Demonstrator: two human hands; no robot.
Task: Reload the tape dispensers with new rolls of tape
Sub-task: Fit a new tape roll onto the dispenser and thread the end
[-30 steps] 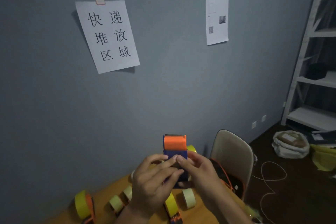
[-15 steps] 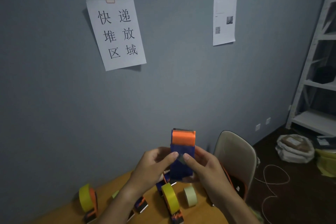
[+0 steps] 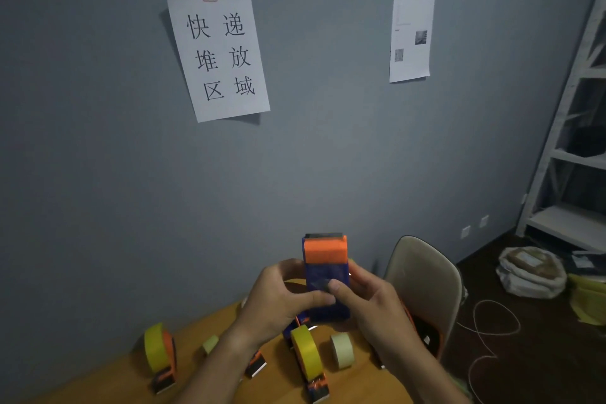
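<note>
While both hands grip it above the desk [image 3: 360, 380], the blue tape dispenser [image 3: 325, 279] with its orange cap stands upright; left hand [image 3: 278, 300] and right hand [image 3: 370, 303] clasp its sides, thumbs meeting on its face, closer together than half a second ago. Below stand yellow-loaded dispensers [image 3: 306, 354] and a pale tape roll [image 3: 342, 351] on the smooth wooden top, beside a rounded beige chair [image 3: 426, 275].

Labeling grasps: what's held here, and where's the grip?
Both hands, left and right, hold the blue-and-orange dispenser above the table; the grip is on its lower blue body, thumbs on the front.
</note>
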